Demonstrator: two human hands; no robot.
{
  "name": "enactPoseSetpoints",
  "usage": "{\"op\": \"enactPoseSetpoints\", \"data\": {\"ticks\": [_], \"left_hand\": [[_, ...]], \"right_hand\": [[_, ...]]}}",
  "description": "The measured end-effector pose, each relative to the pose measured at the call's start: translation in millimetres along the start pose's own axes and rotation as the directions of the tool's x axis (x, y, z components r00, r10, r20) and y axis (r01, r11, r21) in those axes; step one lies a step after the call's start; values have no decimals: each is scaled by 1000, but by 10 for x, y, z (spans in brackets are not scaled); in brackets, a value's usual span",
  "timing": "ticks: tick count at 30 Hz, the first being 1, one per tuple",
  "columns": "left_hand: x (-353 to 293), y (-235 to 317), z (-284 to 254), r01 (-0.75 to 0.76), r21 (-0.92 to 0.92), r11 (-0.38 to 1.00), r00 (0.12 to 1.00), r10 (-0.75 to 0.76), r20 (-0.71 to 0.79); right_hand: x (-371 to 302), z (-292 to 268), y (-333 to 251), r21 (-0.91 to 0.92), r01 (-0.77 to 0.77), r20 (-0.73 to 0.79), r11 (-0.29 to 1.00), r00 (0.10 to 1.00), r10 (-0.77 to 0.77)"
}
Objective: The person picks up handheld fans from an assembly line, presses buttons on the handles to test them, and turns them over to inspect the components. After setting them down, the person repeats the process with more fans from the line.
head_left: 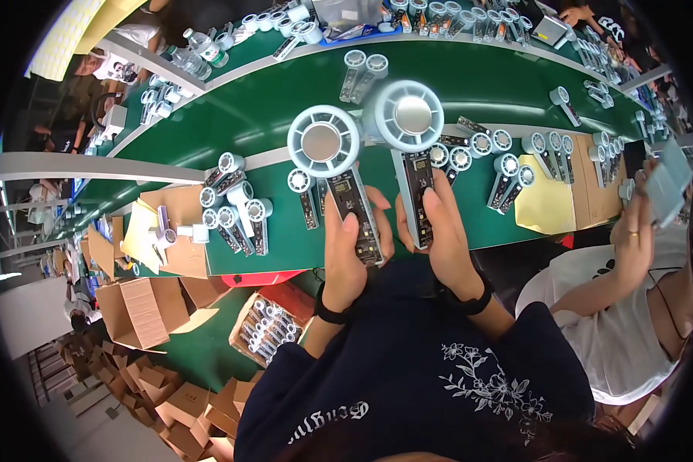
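My left hand (pixel 348 250) is closed round the handle of a light blue handheld fan (pixel 322 144), its round head up and its open handle showing a dark circuit board. In my right hand (pixel 441 223) is a second handheld fan (pixel 408 115) of the same kind, also held by the handle with its board facing me. Both fans are raised side by side over the green workbench (pixel 277 219), their heads close together. Behind them, several more fans (pixel 460 158) lie on the bench, partly hidden by the one on the right.
Clusters of fans (pixel 227 219) lie at left, others (pixel 508 181) at right by yellow paper (pixel 543 200). A green conveyor belt (pixel 269 96) runs behind. Cardboard boxes (pixel 142 312) and a carton of fans (pixel 269 331) stand lower left. At right, a co-worker's hand (pixel 635 231) holds a pale panel.
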State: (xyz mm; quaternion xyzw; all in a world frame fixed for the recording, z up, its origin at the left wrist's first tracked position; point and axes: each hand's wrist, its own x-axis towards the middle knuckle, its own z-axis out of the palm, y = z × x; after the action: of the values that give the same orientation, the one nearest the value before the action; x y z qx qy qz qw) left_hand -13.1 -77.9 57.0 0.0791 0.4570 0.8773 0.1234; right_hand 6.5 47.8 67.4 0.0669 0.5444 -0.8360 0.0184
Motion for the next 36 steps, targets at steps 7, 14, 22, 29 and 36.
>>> {"op": "enactPoseSetpoints", "data": {"ticks": [7,14,22,29,36], "left_hand": [[-55,-49,169,-60,58,996,998,59,30],[-18,-187,297,-92,186,978,995,85,46],[59,-280,468,-91,200,976,995,81,58],[89,-377,555,-53,238,970,998,42,47],[86,-384,575,-56,266,962,997,37,75]], "right_hand": [[-130,-79,-56,-39,67,-7,997,998,-68],[-190,-237,-54,26,144,-22,989,989,-143],[-188,-430,-93,-43,148,-13,988,989,-149],[-198,-528,-112,9,147,-43,989,988,-146],[-216,-642,-137,65,131,18,989,991,-132]]}}
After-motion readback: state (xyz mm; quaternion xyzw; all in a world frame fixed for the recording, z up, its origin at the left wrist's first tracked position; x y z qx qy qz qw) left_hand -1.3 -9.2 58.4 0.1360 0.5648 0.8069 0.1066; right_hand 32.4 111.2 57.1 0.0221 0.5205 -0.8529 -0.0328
